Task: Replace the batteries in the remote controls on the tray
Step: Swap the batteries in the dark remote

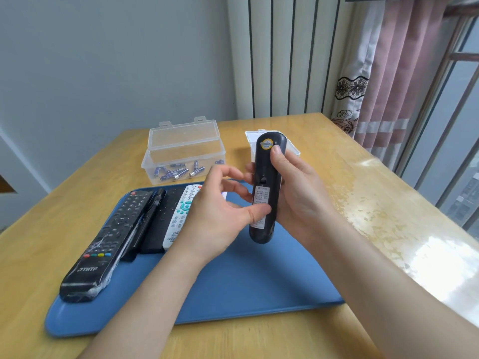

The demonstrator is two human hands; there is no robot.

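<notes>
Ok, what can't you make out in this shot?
Head view only:
black remote: button side faces away; label print too small.
white box: contents hidden behind the remote and right hand.
white remote: partly covered by left hand.
Left fingers: contact with remote unclear.

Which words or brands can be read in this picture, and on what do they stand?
"THTF", after an unclear first sign: wrapped black remote.
Too small: label on held remote.
Blurred: yellow sticker.
Unreadable: white remote, batteries.

Remotes [111, 234] crowd tray [246, 294] left; held remote [267, 187] over middle; right open; battery box [181, 156] behind.
</notes>
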